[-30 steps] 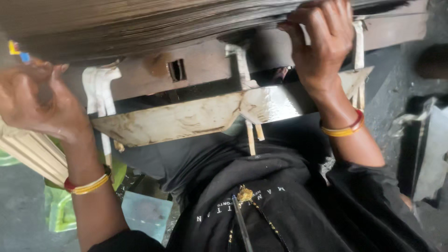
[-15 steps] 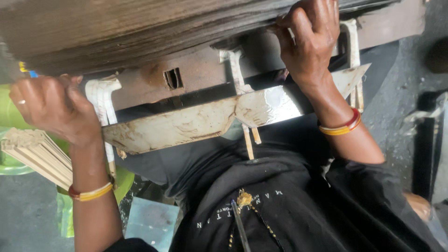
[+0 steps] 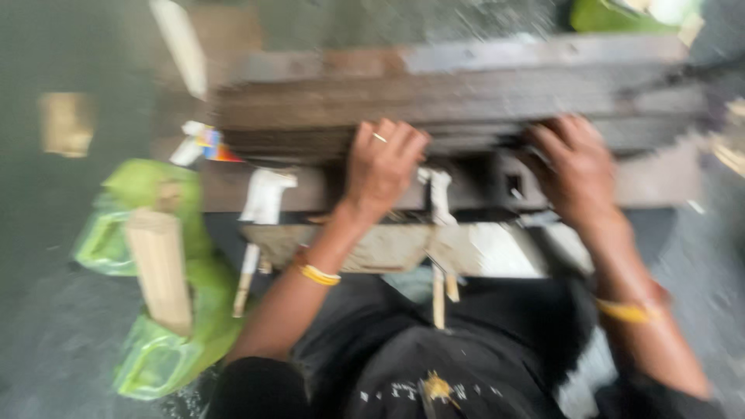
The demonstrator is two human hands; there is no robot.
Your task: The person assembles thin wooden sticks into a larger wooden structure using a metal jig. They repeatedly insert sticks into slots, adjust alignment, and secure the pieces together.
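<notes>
The view is blurred by motion. My left hand [image 3: 382,167] rests with spread fingers on the near edge of a thick grey-brown stack of thin sheets [image 3: 458,105] lying on a low wooden frame [image 3: 310,190]. My right hand [image 3: 578,171] lies on the same stack further right, fingers curled over its edge. Both wrists carry yellow bangles. Whether either hand grips the stack or only presses on it is unclear. A pale worn board [image 3: 388,248] runs under the frame, just above my dark-clothed lap.
A bundle of pale thin sticks [image 3: 159,268] lies on green plastic bags [image 3: 155,357] at the left. White cloth ties [image 3: 264,198] hang from the frame. The ground around is dark grey. A green thing [image 3: 601,14] sits at the top right.
The view has swung, so the whole stack and frame now show from above. My left hand has moved from the far left end to the middle of the stack. My right hand stays on the stack.
</notes>
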